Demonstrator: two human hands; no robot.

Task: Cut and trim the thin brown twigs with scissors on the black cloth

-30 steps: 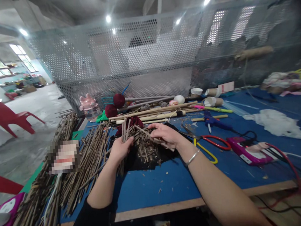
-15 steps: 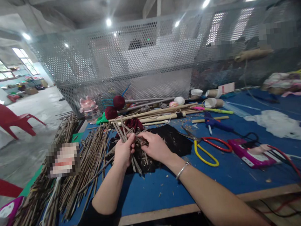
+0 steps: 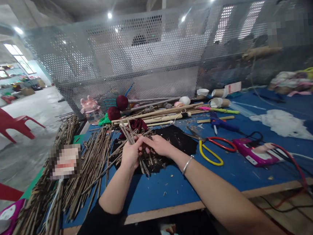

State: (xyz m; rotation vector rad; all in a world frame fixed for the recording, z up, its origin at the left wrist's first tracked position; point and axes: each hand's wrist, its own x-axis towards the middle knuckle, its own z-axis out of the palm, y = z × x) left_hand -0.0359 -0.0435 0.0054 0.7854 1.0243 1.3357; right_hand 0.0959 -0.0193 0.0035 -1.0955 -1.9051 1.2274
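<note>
Gathering seems the step in hand, as the left hand [image 3: 131, 154] clutches thin sticks [image 3: 126, 132] over a black cloth [image 3: 178, 137] on the blue tabletop [image 3: 184, 188], the right hand [image 3: 156, 145] meeting it, grip unclear, the next move likely needing a steady bundle, with a perforated screen [image 3: 151, 55] behind.

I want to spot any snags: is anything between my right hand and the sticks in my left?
Only your left hand itself, its thumb across the sticks where your right hand meets it. Nothing else visible intervenes; the scissors lie off to the right.
</note>
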